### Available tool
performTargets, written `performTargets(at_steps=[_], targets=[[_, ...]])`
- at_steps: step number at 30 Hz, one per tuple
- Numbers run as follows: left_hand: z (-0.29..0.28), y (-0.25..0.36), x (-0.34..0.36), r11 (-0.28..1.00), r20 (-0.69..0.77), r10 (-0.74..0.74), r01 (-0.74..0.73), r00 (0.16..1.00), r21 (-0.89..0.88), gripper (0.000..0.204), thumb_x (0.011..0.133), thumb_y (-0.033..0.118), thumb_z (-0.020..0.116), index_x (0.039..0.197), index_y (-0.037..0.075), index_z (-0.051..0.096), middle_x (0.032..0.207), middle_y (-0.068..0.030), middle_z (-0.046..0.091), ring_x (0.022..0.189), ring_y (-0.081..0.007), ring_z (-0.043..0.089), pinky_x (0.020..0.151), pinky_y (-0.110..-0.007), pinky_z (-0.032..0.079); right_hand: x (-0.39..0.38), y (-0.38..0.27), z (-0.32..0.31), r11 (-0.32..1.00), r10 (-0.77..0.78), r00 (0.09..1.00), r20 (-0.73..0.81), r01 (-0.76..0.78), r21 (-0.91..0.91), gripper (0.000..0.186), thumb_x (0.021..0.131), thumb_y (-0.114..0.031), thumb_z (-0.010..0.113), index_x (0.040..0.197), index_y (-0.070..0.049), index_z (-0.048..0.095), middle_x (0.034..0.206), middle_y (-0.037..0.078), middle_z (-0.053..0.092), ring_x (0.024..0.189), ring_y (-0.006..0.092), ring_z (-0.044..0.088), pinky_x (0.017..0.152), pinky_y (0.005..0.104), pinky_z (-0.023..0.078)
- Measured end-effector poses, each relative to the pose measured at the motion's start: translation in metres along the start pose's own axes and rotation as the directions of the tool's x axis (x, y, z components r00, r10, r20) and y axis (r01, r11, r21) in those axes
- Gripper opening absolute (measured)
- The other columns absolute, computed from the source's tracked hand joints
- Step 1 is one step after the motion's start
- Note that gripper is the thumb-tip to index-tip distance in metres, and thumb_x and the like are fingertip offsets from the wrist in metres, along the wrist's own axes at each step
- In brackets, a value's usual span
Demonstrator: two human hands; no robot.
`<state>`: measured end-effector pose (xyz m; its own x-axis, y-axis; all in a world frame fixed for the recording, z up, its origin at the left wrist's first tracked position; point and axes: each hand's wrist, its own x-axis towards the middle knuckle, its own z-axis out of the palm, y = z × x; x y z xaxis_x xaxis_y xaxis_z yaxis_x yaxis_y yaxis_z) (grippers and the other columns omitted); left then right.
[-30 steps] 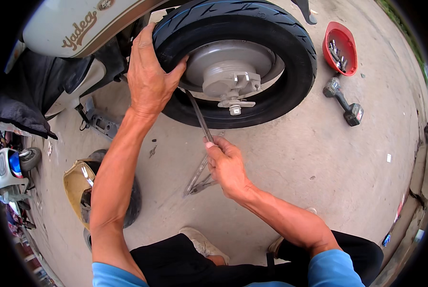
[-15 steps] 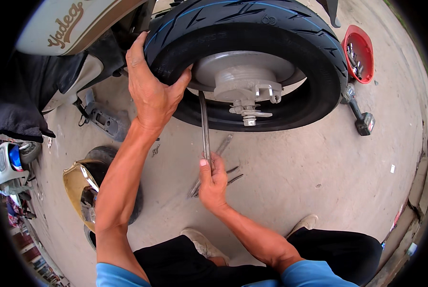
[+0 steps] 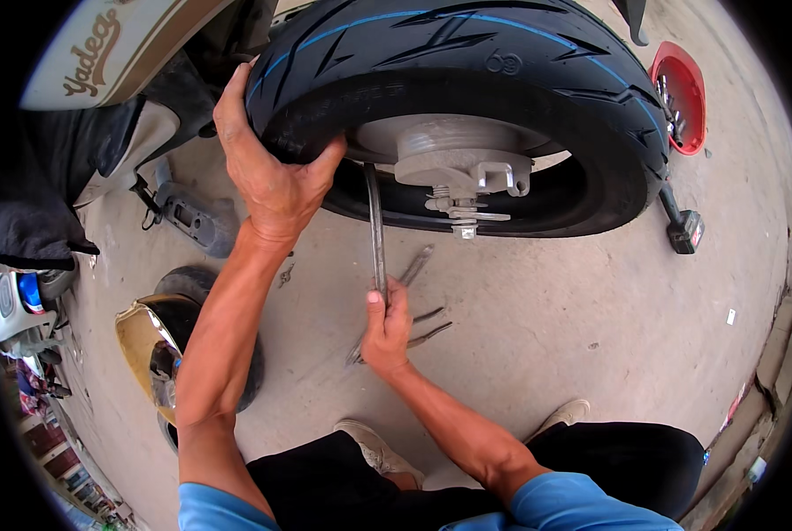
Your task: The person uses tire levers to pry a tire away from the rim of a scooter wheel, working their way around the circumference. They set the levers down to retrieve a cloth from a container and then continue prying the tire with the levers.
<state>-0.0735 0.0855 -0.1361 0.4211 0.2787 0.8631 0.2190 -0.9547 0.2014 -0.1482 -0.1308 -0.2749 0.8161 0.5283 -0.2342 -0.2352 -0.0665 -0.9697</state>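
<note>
My left hand (image 3: 272, 177) grips the left side of a black tire (image 3: 467, 62) with blue tread lines, fingers curled over the tread and thumb at the inner edge. Inside the tire is a grey metal wheel hub (image 3: 462, 164) with bolted axle fittings. My right hand (image 3: 387, 323), below the wheel, is closed round a long steel bar (image 3: 375, 221). The bar's upper end runs up between rim and tire, left of the hub, where its tip is hidden. More metal bars (image 3: 418, 264) lie on the ground beside and behind that hand.
A scooter body (image 3: 139, 40) stands at upper left, a grey panel (image 3: 192, 226) below it. A yellow helmet-like object (image 3: 135, 341) lies lower left. At right are a red helmet (image 3: 692, 97) holding metal parts and a cordless power tool (image 3: 683, 230). More vehicles line the far left; a broken edge, the right.
The tire has shifted right and tilted, showing more tread. My right hand has moved left and down, and the bar stands more upright. My left hand has moved slightly with the tire.
</note>
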Motion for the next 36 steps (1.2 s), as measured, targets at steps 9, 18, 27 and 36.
performTargets(at_steps=[9, 18, 27, 36], targets=[[0.005, -0.002, 0.005, 0.998, -0.002, 0.060, -0.060, 0.998, 0.037, 0.102, 0.061, 0.008, 0.087, 0.147, -0.004, 0.034, 0.141, -0.0206, 0.051, 0.129, -0.0383, 0.046, 0.110, -0.045, 0.037, 0.033, 0.035, 0.007, 0.878, -0.379, 0.925, -0.006, 0.358, -0.318, 0.028, 0.104, -0.022, 0.050, 0.113, 0.005, 0.051, 0.107, 0.022, 0.053, 0.097, 0.0395, 0.050, 0.091, 0.0497, 0.039], [-0.006, 0.010, 0.034, 0.984, 0.016, 0.176, -0.176, 0.984, 0.032, 0.106, 0.057, 0.009, 0.091, 0.148, 0.002, 0.037, 0.139, -0.0193, 0.052, 0.126, -0.0368, 0.049, 0.106, -0.045, 0.043, 0.044, -0.002, -0.025, 0.819, -0.356, 0.927, 0.115, 0.369, -0.439, 0.031, 0.106, -0.027, 0.046, 0.113, 0.003, 0.051, 0.090, 0.020, 0.060, 0.085, 0.0410, 0.056, 0.081, 0.0492, 0.044], [-0.032, 0.028, 0.072, 0.964, 0.231, 0.255, -0.227, 0.939, -0.139, 0.090, 0.077, 0.030, 0.086, 0.149, 0.007, 0.039, 0.143, -0.0184, 0.051, 0.129, -0.0364, 0.051, 0.107, -0.044, 0.046, 0.022, -0.140, -0.065, 0.894, 0.369, 0.841, 0.396, -0.437, 0.096, 0.023, 0.105, -0.025, 0.053, 0.112, -0.002, 0.055, 0.073, -0.001, 0.049, 0.056, 0.0079, 0.041, 0.048, 0.0263, 0.034], [-0.028, 0.023, 0.020, 0.948, 0.098, -0.246, 0.261, 0.964, -0.181, 0.076, 0.096, 0.057, 0.059, 0.140, -0.003, 0.045, 0.134, -0.0245, 0.051, 0.123, -0.0420, 0.052, 0.106, -0.046, 0.041, 0.031, -0.180, -0.068, 0.607, 0.483, 0.633, 0.605, -0.740, 0.289, 0.019, 0.107, -0.026, 0.050, 0.097, -0.010, 0.046, 0.065, -0.006, 0.037, 0.050, 0.0051, 0.029, 0.042, 0.0233, 0.024]])
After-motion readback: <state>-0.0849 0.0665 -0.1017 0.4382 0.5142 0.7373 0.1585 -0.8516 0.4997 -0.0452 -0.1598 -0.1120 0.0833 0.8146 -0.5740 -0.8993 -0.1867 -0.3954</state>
